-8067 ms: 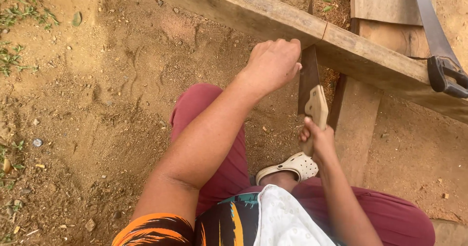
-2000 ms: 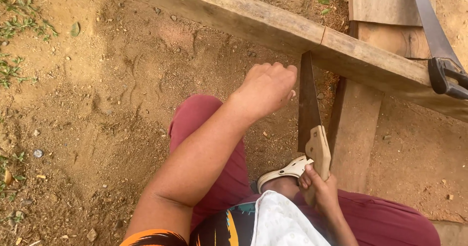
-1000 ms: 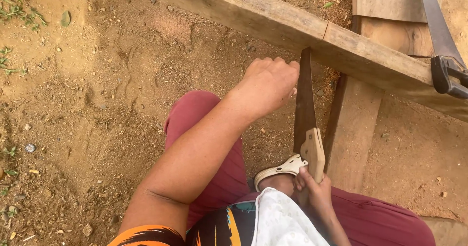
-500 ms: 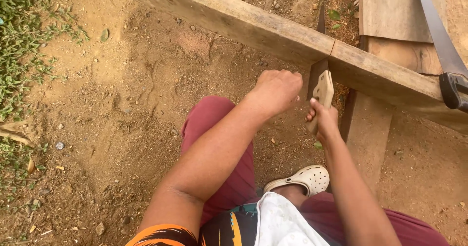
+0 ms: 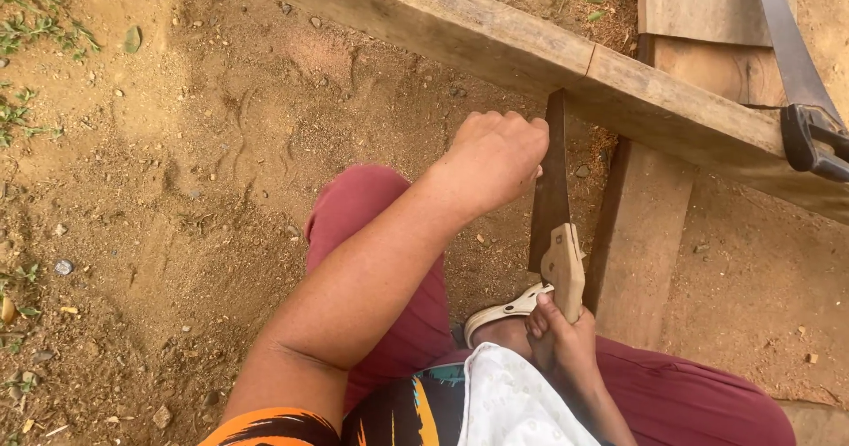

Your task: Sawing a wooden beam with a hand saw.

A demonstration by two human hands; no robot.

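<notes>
Dusty ground is lying under the plank [image 5: 495, 44]. My right hand [image 5: 562, 344] is gripping the saw [image 5: 553, 225], cutting the plank; my fisted left hand [image 5: 495, 159], empty, beside the blade, is risking a cut.

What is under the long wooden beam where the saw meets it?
Under the wooden beam: an upright wooden post, the saw blade, bare dirt. Whatever sits between beam and post is covered.

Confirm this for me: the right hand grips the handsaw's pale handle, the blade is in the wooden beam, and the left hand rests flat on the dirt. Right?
Not quite. The head view shows the left hand fisted beside the blade by the wooden beam, not on the dirt. The right hand does grip the handsaw.
</notes>
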